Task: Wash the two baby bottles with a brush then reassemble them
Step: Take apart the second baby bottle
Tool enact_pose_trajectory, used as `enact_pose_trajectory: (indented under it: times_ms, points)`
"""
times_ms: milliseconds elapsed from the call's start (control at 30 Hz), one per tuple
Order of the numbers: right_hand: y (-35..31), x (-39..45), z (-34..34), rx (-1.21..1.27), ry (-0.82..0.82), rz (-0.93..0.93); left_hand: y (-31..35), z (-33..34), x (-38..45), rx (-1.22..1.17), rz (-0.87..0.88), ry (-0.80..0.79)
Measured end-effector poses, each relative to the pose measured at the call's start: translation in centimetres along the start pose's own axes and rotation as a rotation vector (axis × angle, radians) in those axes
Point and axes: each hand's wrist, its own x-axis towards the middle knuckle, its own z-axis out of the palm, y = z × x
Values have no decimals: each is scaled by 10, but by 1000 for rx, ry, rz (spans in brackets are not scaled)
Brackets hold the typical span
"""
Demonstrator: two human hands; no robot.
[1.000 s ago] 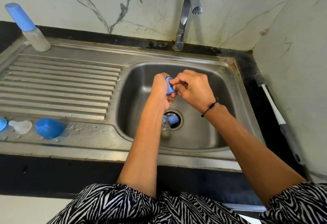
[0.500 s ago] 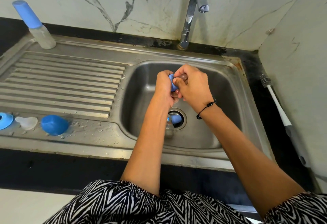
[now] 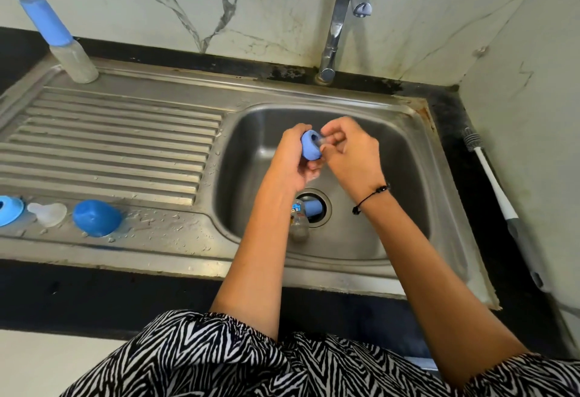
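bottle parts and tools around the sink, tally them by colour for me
Blue: 4, the ring and cap on the drainboard, the capped bottle, and the ring in the left hand
Clear: 1, the teat
White and grey: 1, the brush
Total: 6

We see bright, even light with no harsh shadows. Soft sheen lies on the steel sink (image 3: 417,158); the tap (image 3: 340,23) carries small highlights. Wide-angle bending curves the counter edge (image 3: 94,274) and leans the wall seams outward. Focus is fair at centre; we find the hands slightly smeared, and detail softens toward the corners.
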Motion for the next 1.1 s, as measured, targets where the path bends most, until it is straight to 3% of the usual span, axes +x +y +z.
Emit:
enact_pose_trajectory:
  times_ms: [533,700,767,933,1100]
  points:
    - [35,0,0,-6,-91,137,-16,-7,17,140,-48,-34]
    - [52,4,6,117,-51,314,-20,-12,26,160,-72,96]
    - [64,6,10,109,-54,385,-24,-17,31,288,-49,142]
    - [100,11,26,158,-370,530,-50,-17,41,525,-141,207]
    - [134,18,37,-273,-579,488,-81,-19,59,888,-170,299]
